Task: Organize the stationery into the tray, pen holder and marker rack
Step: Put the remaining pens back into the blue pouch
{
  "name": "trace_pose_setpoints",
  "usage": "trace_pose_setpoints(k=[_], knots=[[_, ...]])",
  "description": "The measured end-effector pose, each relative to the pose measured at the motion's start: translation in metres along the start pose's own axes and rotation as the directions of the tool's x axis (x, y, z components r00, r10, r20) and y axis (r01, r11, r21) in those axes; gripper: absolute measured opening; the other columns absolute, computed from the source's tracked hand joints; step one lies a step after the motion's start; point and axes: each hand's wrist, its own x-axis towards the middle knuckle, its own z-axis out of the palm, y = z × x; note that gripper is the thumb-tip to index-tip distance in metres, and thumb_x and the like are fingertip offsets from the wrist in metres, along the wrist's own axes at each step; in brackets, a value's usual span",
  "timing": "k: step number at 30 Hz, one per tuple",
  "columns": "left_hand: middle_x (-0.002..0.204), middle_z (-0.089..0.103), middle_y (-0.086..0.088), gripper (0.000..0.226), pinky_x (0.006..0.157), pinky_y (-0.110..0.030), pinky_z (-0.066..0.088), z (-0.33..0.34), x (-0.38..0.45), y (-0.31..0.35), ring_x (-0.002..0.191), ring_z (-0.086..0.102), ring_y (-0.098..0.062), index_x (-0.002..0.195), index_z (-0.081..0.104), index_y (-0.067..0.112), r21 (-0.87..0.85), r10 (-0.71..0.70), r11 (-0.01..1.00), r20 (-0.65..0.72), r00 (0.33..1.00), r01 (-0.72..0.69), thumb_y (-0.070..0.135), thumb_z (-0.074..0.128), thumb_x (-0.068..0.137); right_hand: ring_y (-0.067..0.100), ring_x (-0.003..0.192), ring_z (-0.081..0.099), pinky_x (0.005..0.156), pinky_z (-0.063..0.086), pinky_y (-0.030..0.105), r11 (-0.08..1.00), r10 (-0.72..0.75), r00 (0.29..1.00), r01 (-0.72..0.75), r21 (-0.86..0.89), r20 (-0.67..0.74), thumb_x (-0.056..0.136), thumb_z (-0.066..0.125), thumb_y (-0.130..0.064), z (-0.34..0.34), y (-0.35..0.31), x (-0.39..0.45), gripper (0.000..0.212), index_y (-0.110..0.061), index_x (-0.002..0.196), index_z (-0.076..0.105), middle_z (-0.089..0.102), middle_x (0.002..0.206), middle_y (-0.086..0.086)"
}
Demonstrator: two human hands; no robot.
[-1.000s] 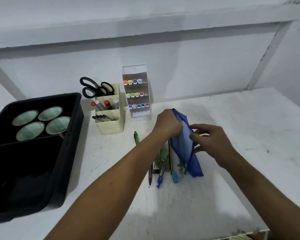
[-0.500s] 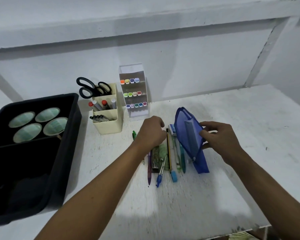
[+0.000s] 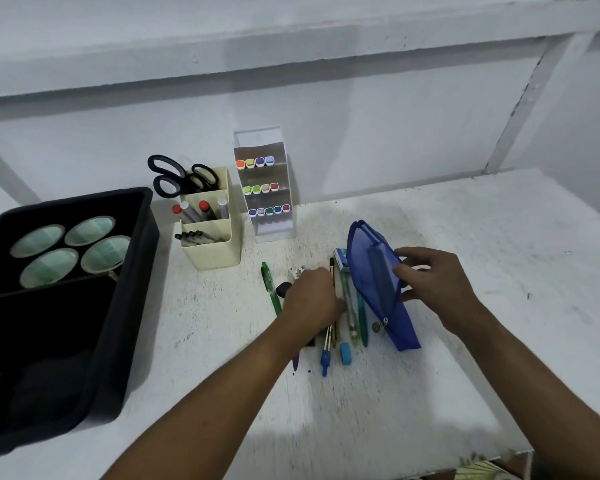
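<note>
Where hidden, pens (image 3: 352, 306) under left hand (image 3: 312, 299)

White worn table (image 3: 465, 237); white wall (image 3: 395, 126) behind with horizontal ledge (image 3: 291, 43) and diagonal brace (image 3: 520, 109)

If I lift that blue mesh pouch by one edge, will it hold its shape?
Probably not: the blue mesh pouch looks thin and see-through, and stands only where the right hand pinches it. It seems nearly empty, so likely light and floppy.

Sheer blue mesh pouch (image 3: 378, 282), scuffed matt white table (image 3: 465, 237)
</note>
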Motion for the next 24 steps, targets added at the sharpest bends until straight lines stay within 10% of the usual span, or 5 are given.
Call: trace_pose_setpoints(k=[16,20,24], knots=[[0.07,0.068,-0.007,0.019,0.053,-0.029,0.054,-0.051,0.007,-0.001,0.052,0.064,-0.015,0.082,0.069,0.004,-0.691,-0.082,0.72,0.007,0.997,0.064,0.019,0.06,0.089,0.019,0.084,0.067,0.058,0.06,0.031,0.999,0.034,0.999,-0.035,0.04,0.04,0.085,0.065,-0.008,0.009,-0.001,0.004,0.032,-0.012,0.116,0.064,0.067,0.11,0.002],[0.063,0.066,-0.008,0.023,0.046,-0.022,0.05,-0.055,0.004,0.014,0.046,0.06,-0.013,0.081,0.069,-0.002,-0.66,-0.016,0.741,0.168,0.986,0.125,0.019,0.063,0.089,0.028,0.091,0.066,0.066,0.061,0.044,0.997,0.023,0.998,-0.027,0.076,0.05,0.085,0.064,-0.006,0.011,-0.006,0.0,0.032,-0.008,0.117,0.063,0.066,0.111,0.004],[0.068,0.068,-0.015,0.025,0.046,-0.024,0.051,-0.044,0.011,0.024,0.05,0.063,-0.019,0.087,0.069,-0.009,-0.611,-0.025,0.771,0.252,0.967,0.179,0.016,0.065,0.086,0.016,0.083,0.068,0.055,0.059,0.029,0.994,0.001,0.998,-0.007,0.107,0.056,0.085,0.062,-0.001,0.014,-0.008,-0.004,0.029,-0.01,0.112,0.064,0.066,0.106,0.001]])
